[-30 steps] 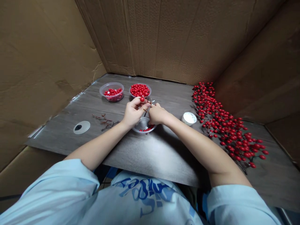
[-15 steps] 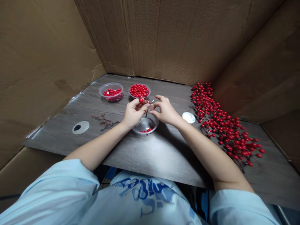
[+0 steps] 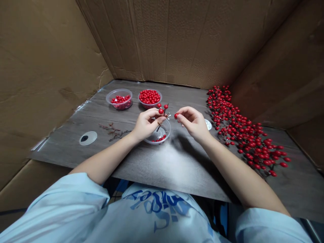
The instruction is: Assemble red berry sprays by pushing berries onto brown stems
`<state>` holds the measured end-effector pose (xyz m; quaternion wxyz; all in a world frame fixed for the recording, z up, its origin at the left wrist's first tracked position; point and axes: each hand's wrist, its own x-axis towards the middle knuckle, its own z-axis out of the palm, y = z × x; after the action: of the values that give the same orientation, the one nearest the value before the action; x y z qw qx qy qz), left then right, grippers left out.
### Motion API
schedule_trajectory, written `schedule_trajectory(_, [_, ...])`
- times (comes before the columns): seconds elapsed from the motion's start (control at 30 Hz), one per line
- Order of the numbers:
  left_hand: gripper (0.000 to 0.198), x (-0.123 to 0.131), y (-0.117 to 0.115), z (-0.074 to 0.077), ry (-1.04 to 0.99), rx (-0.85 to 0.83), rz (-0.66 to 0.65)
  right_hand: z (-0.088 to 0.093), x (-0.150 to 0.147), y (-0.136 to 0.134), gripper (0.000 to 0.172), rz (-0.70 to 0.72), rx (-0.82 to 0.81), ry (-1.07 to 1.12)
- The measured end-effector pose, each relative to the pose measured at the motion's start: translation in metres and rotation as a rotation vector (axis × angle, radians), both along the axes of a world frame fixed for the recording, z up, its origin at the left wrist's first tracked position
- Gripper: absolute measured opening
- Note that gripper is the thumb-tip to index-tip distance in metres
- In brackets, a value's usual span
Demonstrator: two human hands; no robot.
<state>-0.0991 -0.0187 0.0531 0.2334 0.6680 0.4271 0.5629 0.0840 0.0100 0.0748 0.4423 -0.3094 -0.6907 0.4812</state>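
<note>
My left hand (image 3: 148,125) pinches a small brown artificial twig (image 3: 165,114) that bears a few red berries at its tips. To its right, my right hand (image 3: 193,123) holds a single red berry (image 3: 176,115) between thumb and fingertips, apart from the twig. Below the hands stands a clear plastic bowl (image 3: 165,138) with several red berries in its bottom; my left hand covers part of its rim.
Two clear tubs, a left tub (image 3: 110,101) and a fuller right tub (image 3: 141,103), hold red berries. Bare twigs (image 3: 115,132) and a round lid (image 3: 92,139) lie left. Berry branches (image 3: 243,131) and a half-hidden white disc (image 3: 208,124) are right. Cardboard walls (image 3: 162,40) surround the table.
My right hand has moved right, away from the twig, and a red berry now shows in its fingers. The twig in my left hand has turned, showing more berries.
</note>
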Motion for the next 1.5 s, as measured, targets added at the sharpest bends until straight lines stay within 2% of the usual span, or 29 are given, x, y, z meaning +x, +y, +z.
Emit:
schedule_trajectory(0.23, [0.011,-0.001,-0.003,0.004,0.161,0.163,-0.037,-0.009,-0.004,-0.007,0.026,-0.005,-0.133,0.111])
schedule_trajectory(0.43, [0.010,0.000,-0.003,0.003,0.183,0.185,-0.018,-0.010,-0.005,-0.010,0.024,-0.015,-0.152,0.122])
schedule_trajectory(0.57, [0.010,0.000,-0.002,0.001,0.183,0.178,-0.014,-0.012,-0.006,-0.013,0.023,-0.045,-0.141,0.119])
schedule_trajectory(0.8, [0.007,0.001,-0.001,-0.003,0.169,0.251,0.003,-0.018,-0.008,-0.013,0.017,-0.102,-0.031,0.108])
schedule_trajectory(1.17, [0.008,0.003,-0.001,-0.002,0.161,0.266,0.007,-0.019,-0.009,-0.017,0.013,-0.126,0.023,0.115])
schedule_trajectory(1.5, [0.008,0.001,0.000,-0.004,0.124,0.242,0.003,-0.017,-0.012,-0.015,0.016,-0.106,0.029,0.090])
